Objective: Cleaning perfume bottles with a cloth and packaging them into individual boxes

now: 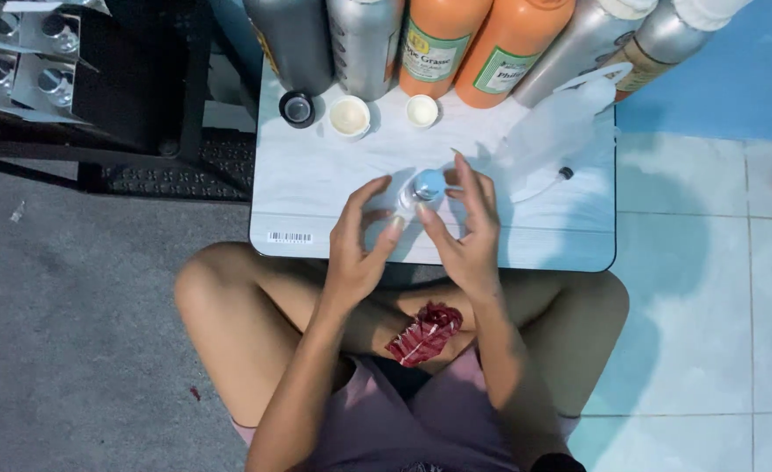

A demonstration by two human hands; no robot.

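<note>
The small clear bottle (422,194) with a silver top stands on the white surface (316,183), near its front edge, between both hands. The left hand (360,240) curls around the bottle from the left, its fingertips touching the lower side. The right hand (469,227) is half open, fingers bent near the silver top; I cannot tell if it really grips it. To do this step well, I think the left hand should keep the bottle upright and steady while the right hand works only on the top, with small careful turns, because the bottle is light and can tip easily.

On the far edge of the surface stand 6 big bottles: 1 dark, 3 silver and 2 orange (438,44). Before them lie 3 round caps, 1 black (298,108) and 2 cream (349,116). A clear plastic bag (548,131) lies to the right. The floor is grey on the left and pale tile on the right. A red wrapper (425,332) rests on the person's lap
</note>
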